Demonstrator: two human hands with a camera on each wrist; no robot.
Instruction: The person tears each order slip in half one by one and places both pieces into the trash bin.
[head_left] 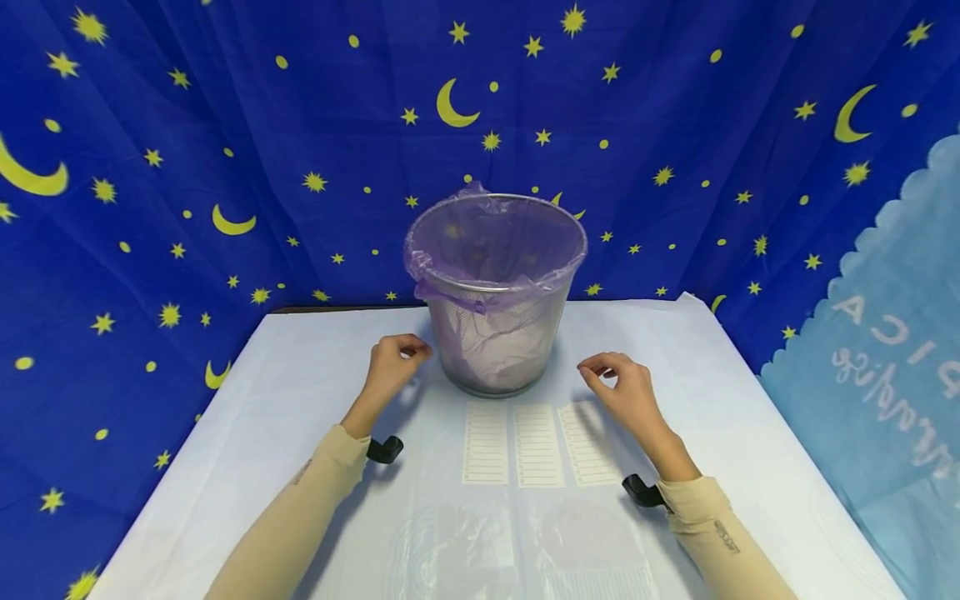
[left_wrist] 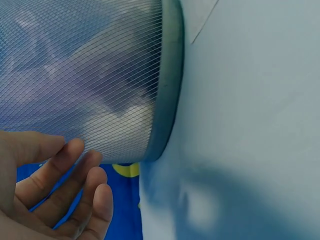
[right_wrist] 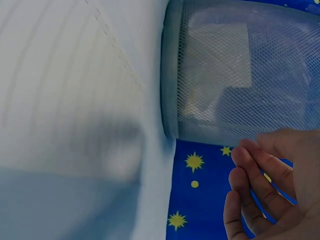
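Deep-blue fabric printed with yellow moons, stars and dots (head_left: 660,117) hung behind and to the left of a white-covered table (head_left: 262,400), and a light-blue scalloped cloth with pale lettering (head_left: 885,275) covered part of the right side. Near the far edge of the table stood a round silver wire-mesh bin (head_left: 517,333), upright, between the two hands.

The person's left hand (head_left: 393,360) was just beside the bin's lower left side, its fingertips close to the mesh; whether they touched it could not be told. The right hand (head_left: 626,387) was on the other side, a little lower right of the bin, with a clear gap in the head view. Both hands had loosely bent fingers, each thumb near its index fingertip, the space between them narrow and holding nothing.

The bin widened from a solid band at its base to a round rim. A thin, translucent purple plastic liner (head_left: 480,296) was folded over that rim, wrinkled outside, and its crumpled folds showed through the mesh. In front lay three white ruled paper strips (head_left: 537,446) side by side, with clear plastic sheeting (head_left: 480,542) nearer the person. Beige sleeves (head_left: 300,517) covered both forearms.
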